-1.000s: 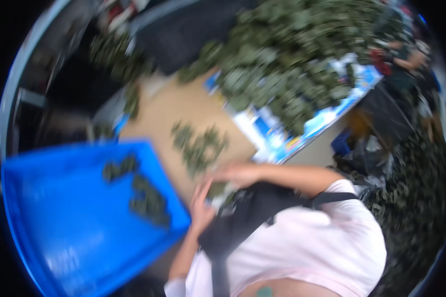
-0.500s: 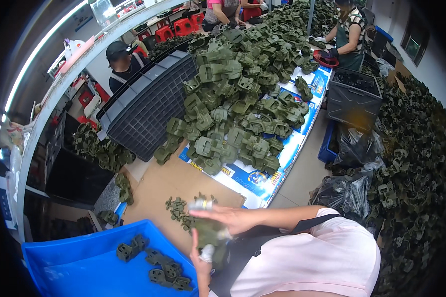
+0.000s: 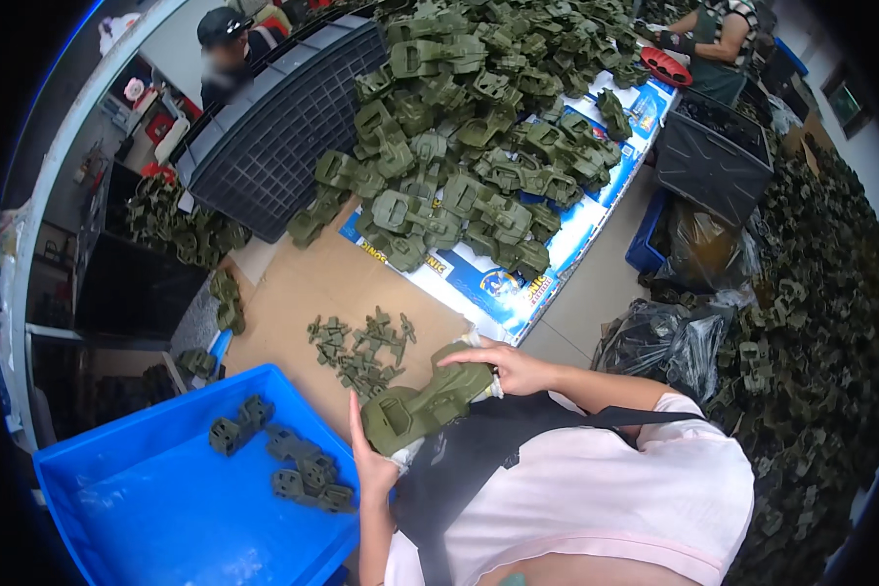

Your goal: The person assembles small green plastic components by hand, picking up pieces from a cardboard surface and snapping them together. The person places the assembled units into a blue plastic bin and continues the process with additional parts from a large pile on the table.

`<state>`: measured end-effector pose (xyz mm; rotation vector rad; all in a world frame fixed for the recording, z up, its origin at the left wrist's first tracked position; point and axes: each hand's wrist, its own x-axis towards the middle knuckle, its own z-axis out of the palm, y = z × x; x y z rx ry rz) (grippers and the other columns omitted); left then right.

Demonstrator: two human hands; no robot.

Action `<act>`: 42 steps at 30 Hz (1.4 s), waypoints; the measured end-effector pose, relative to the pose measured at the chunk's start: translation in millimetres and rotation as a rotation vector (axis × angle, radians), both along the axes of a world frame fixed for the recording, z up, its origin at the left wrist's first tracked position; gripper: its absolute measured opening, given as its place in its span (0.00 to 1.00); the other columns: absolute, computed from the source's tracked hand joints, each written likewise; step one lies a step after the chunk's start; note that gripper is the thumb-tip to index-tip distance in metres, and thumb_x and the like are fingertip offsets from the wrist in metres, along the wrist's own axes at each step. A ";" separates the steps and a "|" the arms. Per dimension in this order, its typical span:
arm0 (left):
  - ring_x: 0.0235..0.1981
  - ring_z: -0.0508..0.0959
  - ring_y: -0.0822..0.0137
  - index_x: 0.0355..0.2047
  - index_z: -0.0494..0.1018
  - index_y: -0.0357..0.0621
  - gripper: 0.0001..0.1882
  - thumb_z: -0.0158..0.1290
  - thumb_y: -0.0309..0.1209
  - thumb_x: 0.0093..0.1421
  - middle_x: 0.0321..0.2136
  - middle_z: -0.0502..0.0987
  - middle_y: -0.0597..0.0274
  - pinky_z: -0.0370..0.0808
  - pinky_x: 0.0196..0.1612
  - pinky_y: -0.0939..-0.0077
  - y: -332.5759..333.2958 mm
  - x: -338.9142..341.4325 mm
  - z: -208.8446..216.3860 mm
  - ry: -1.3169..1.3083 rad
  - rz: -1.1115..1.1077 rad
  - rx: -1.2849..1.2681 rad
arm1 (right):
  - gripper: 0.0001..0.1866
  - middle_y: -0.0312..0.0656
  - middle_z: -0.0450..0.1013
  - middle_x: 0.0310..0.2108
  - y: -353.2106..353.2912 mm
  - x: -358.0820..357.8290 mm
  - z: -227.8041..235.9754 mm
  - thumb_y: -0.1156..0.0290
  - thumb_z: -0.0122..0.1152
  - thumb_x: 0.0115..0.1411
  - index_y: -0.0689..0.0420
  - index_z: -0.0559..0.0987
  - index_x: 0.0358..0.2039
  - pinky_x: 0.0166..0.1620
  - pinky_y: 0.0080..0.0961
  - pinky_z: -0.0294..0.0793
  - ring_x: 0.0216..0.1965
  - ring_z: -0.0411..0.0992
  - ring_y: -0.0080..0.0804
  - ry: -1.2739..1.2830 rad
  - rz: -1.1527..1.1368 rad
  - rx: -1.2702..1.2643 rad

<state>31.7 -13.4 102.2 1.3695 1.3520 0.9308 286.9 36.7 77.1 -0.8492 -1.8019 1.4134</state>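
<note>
Between my two hands is an olive-green plastic toy vehicle body (image 3: 430,402), tilted, with its hollow recesses showing. My left hand (image 3: 371,457) grips its near left end, thumb pointing up along the side. At the far right end my right hand (image 3: 514,371) is closed round it, with white wraps on some fingers. Just beyond the body, a loose cluster of small green plastic parts (image 3: 359,354) lies on the brown cardboard (image 3: 288,283). Left of my left hand stands a blue bin (image 3: 166,508) holding several dark green moulded pieces (image 3: 308,471).
A large heap of green vehicle bodies (image 3: 459,146) covers the far table. A black crate (image 3: 288,127) leans at its left. Dark bins (image 3: 715,151), plastic bags (image 3: 669,347) and another heap of parts (image 3: 801,391) lie to the right. Two other people are farther back.
The vehicle body, blurred and upright before, has turned to lie slanted between my hands. My right hand has moved right and up to its far end. The view has tilted downward.
</note>
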 end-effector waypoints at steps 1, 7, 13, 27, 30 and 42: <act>0.48 0.69 0.60 0.61 0.43 0.41 0.56 0.68 0.24 0.35 0.50 0.64 0.50 0.67 0.51 0.70 2.2 6.4 1.5 -0.051 0.025 -0.008 | 0.29 0.42 0.65 0.50 0.3 4.7 0.0 0.75 0.60 0.48 0.50 0.66 0.53 0.55 0.31 0.57 0.53 0.60 0.38 -0.013 -0.029 0.032; 0.60 0.49 0.47 0.61 0.41 0.40 0.51 0.59 0.25 0.40 0.57 0.50 0.41 0.44 0.62 0.60 54.9 31.2 -44.7 0.363 -0.145 0.353 | 0.31 0.46 0.69 0.46 32.8 53.3 15.1 0.82 0.44 0.38 0.56 0.70 0.49 0.53 0.29 0.61 0.48 0.67 0.40 -0.389 -0.410 0.231; 0.57 0.53 0.43 0.61 0.45 0.43 0.50 0.63 0.39 0.42 0.54 0.56 0.41 0.49 0.58 0.53 34.7 -74.7 -76.3 0.831 0.458 0.334 | 0.29 0.51 0.62 0.53 170.7 276.4 -113.0 0.76 0.57 0.53 0.60 0.62 0.56 0.57 0.30 0.52 0.53 0.59 0.41 -0.302 -1.020 0.547; 0.49 0.65 0.50 0.50 0.62 0.47 0.37 0.60 0.27 0.35 0.46 0.65 0.51 0.63 0.49 0.56 45.8 -317.3 -24.7 1.410 0.520 -0.131 | 0.41 0.50 0.49 0.61 125.6 160.3 -73.8 0.83 0.54 0.46 0.60 0.49 0.60 0.63 0.34 0.39 0.63 0.44 0.41 -0.468 -0.878 0.480; 0.45 0.65 0.45 0.47 0.64 0.48 0.34 0.58 0.20 0.36 0.44 0.63 0.48 0.65 0.48 0.58 45.3 -207.8 17.7 1.264 0.618 0.225 | 0.28 0.43 0.66 0.47 94.8 87.8 -90.0 0.77 0.53 0.47 0.59 0.65 0.52 0.54 0.27 0.61 0.50 0.64 0.33 -0.310 -0.469 0.320; 0.52 0.64 0.44 0.40 0.66 0.57 0.31 0.57 0.13 0.34 0.52 0.60 0.49 0.65 0.52 0.57 4.7 -50.4 -1.4 0.501 0.055 0.839 | 0.34 0.41 0.53 0.60 100.0 -52.9 -14.3 0.70 0.59 0.52 0.53 0.57 0.59 0.58 0.28 0.57 0.58 0.55 0.30 0.144 0.754 -0.851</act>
